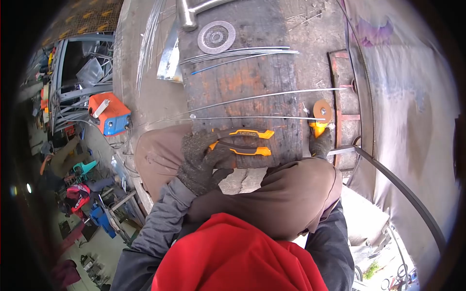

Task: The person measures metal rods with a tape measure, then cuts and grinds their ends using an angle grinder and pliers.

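Note:
My left hand, in a dark grey glove, is closed around the head end of black-and-yellow pliers, whose spread handles point right over a dark wooden board. At the board's right side, my right hand, also gloved, grips a yellow angle grinder with a brown disc facing up. The far end of a thin metal rod reaches the disc; whether they touch I cannot tell. Another rod lies slanted across the board. My right fingers are partly hidden by the grinder.
On the board's far part are a round disc, several short rods and a hammer. An orange-and-blue machine stands left. A rusty metal frame and grey cloth are right. Another person is far left.

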A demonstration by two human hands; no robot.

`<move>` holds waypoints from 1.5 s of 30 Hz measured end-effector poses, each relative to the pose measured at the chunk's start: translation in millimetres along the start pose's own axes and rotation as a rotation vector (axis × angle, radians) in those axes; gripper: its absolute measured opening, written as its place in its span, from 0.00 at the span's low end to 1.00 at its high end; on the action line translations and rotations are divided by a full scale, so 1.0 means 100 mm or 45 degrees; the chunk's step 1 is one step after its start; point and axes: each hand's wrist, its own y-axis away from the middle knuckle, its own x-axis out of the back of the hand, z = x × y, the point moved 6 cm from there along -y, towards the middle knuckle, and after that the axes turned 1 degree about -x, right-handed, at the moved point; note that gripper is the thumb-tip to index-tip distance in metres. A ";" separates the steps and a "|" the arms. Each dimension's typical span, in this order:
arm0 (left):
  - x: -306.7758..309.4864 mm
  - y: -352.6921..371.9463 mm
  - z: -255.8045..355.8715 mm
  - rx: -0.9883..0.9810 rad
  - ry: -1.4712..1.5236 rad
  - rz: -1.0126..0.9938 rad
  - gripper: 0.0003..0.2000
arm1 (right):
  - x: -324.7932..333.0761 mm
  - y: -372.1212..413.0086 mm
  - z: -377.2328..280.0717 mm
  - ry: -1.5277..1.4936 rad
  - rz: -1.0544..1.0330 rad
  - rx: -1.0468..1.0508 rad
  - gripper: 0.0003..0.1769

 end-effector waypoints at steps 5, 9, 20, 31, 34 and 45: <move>0.00 -0.01 0.02 0.011 -0.007 0.060 0.27 | 0.02 0.04 0.01 -0.082 -0.162 0.008 0.43; 0.04 -0.01 0.05 0.014 -0.014 0.041 0.29 | 0.04 0.13 0.04 -0.017 -0.303 -0.096 0.39; -0.07 0.17 -0.02 0.012 -0.126 0.132 0.27 | 0.91 -0.44 -0.01 -0.556 -0.149 0.201 0.22; 0.52 0.08 -0.16 0.185 0.213 0.199 0.21 | 3.18 1.25 -2.79 -0.270 -0.293 0.969 0.14; 0.76 0.03 -0.80 0.231 0.246 0.479 0.15 | 2.92 1.47 -3.05 0.165 -0.151 1.169 0.14; 0.73 0.24 -1.91 0.584 0.357 0.025 0.15 | 2.63 1.29 -3.04 0.282 -0.233 1.069 0.11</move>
